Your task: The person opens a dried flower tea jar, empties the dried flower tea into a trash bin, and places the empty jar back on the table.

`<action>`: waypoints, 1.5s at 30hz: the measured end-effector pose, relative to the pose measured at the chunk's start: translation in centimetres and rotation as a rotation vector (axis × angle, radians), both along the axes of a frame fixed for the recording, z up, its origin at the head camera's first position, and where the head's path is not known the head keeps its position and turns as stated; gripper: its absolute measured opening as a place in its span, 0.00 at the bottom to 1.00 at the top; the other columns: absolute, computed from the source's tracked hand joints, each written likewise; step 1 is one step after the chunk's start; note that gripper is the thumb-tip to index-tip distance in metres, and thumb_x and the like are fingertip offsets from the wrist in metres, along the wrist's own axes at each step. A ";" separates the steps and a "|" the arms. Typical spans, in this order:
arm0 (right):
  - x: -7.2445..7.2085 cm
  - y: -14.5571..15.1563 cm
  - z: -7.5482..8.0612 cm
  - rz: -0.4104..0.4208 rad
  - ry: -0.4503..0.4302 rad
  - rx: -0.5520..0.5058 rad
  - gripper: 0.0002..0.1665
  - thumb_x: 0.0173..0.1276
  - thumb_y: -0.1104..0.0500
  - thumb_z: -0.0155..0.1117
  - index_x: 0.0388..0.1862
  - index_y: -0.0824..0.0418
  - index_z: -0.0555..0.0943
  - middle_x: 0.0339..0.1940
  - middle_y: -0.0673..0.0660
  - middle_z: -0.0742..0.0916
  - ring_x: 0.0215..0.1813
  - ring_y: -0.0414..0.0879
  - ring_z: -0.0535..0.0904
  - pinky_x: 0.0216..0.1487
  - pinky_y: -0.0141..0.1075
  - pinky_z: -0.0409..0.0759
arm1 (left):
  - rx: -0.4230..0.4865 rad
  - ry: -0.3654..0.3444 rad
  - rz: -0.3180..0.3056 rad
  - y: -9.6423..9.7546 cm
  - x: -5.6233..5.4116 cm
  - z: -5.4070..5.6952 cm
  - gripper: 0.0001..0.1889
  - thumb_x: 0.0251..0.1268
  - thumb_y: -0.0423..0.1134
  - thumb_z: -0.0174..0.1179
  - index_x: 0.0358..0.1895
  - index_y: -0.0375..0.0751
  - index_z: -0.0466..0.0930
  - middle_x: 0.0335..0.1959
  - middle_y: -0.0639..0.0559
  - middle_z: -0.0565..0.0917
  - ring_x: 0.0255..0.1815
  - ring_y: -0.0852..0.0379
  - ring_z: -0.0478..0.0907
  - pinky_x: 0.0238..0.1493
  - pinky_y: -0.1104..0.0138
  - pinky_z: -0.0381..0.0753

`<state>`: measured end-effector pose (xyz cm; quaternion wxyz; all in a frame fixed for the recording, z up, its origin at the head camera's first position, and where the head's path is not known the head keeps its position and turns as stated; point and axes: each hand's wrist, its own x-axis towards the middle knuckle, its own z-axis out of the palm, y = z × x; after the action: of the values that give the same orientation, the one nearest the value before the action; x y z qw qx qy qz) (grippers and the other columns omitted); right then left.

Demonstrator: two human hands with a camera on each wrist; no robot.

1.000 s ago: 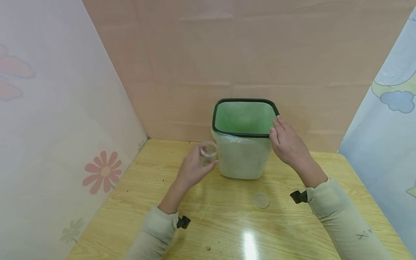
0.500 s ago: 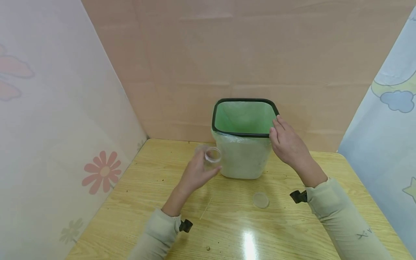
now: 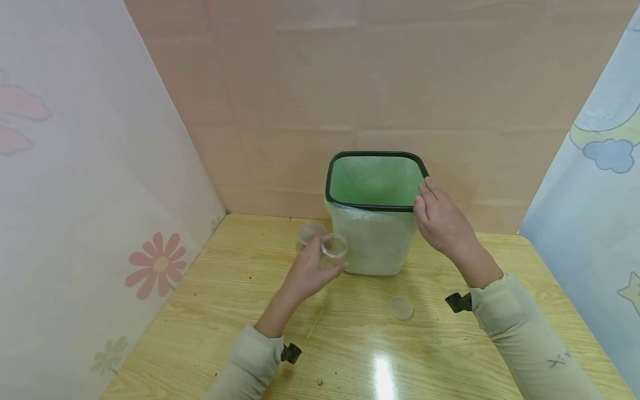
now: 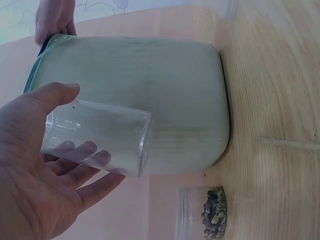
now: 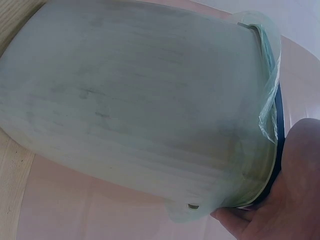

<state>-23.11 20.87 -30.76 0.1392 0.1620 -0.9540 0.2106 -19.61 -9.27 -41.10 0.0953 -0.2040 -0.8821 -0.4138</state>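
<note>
My left hand (image 3: 310,272) holds a clear jar (image 3: 334,250) in front of the bin. In the left wrist view the jar (image 4: 100,132) lies between thumb and curled fingers, and I see nothing inside it. At its corner, my right hand (image 3: 445,222) grips the dark rim of a trash bin (image 3: 375,244) lined with a green bag (image 3: 375,178). Another clear jar (image 3: 311,232) stands left of the bin, partly behind my left hand. In the left wrist view this jar (image 4: 200,212) contains dark and greenish bits.
A round translucent lid (image 3: 401,308) lies on the wooden table (image 3: 210,311), right of centre. A thin pale stick-like strip (image 3: 317,322) and small crumbs lie nearby. Behind the bin rises a tan backdrop (image 3: 280,100); flower-patterned panels (image 3: 100,194) flank the table.
My left hand has moved right and nearer with its jar, away from the table's back left. The jar left of the bin has come into view. My right hand stays on the rim.
</note>
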 end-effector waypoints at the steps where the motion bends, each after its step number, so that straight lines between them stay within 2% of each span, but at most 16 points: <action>1: 0.0 0.0 0.0 0.000 -0.001 0.000 0.38 0.84 0.49 0.26 0.76 0.78 0.58 0.80 0.73 0.57 0.79 0.70 0.53 0.77 0.62 0.53 | 0.002 -0.004 -0.003 0.1 0.0 -0.1 0.35 0.62 0.45 0.73 0.66 0.32 0.67 0.58 0.39 0.79 0.62 0.42 0.77 0.63 0.51 0.77; 6: -0.1 0.0 -0.1 0.000 -0.011 -0.001 0.38 0.84 0.49 0.26 0.76 0.78 0.57 0.80 0.73 0.57 0.79 0.70 0.52 0.77 0.61 0.52 | 0.017 -0.026 -0.021 0.4 0.2 -0.5 0.35 0.62 0.45 0.72 0.66 0.31 0.67 0.58 0.40 0.79 0.63 0.42 0.76 0.63 0.50 0.76; 14: -0.1 0.1 -0.1 0.001 -0.017 0.002 0.38 0.84 0.48 0.25 0.76 0.77 0.57 0.80 0.73 0.57 0.80 0.70 0.51 0.77 0.61 0.52 | 0.003 -0.053 -0.031 0.8 0.2 -1.1 0.35 0.63 0.51 0.70 0.66 0.34 0.67 0.59 0.41 0.78 0.62 0.46 0.76 0.62 0.52 0.77; 21: -0.1 0.1 -0.1 0.001 -0.015 0.002 0.39 0.84 0.48 0.25 0.77 0.77 0.57 0.81 0.73 0.56 0.80 0.69 0.51 0.77 0.61 0.52 | -0.028 -0.046 -0.031 1.3 0.3 -1.4 0.34 0.63 0.54 0.70 0.65 0.37 0.68 0.58 0.44 0.79 0.60 0.48 0.78 0.60 0.54 0.79; 34: -0.1 0.0 0.1 0.001 -0.013 0.006 0.38 0.84 0.48 0.26 0.77 0.77 0.56 0.81 0.73 0.56 0.80 0.69 0.51 0.77 0.61 0.52 | 0.018 -0.111 -0.058 2.2 0.8 -1.9 0.34 0.62 0.55 0.71 0.65 0.40 0.69 0.57 0.45 0.81 0.56 0.50 0.78 0.56 0.56 0.79; 39: -0.2 0.0 0.1 -0.002 -0.018 -0.002 0.39 0.84 0.48 0.25 0.77 0.77 0.56 0.81 0.73 0.56 0.80 0.69 0.51 0.77 0.60 0.51 | 0.012 -0.135 -0.066 2.7 1.0 -2.3 0.35 0.61 0.56 0.71 0.65 0.42 0.69 0.57 0.47 0.80 0.57 0.53 0.78 0.57 0.57 0.79; 45: -0.2 0.0 0.0 -0.010 -0.020 0.001 0.40 0.84 0.47 0.25 0.77 0.77 0.56 0.81 0.72 0.56 0.80 0.68 0.50 0.78 0.60 0.50 | -0.002 -0.175 -0.077 3.3 1.4 -2.6 0.33 0.61 0.54 0.71 0.63 0.42 0.71 0.55 0.49 0.81 0.54 0.53 0.79 0.53 0.60 0.79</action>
<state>-23.27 20.92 -30.80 0.1306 0.1551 -0.9562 0.2111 -18.22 -5.97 -43.73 0.0016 -0.2009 -0.8788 -0.4327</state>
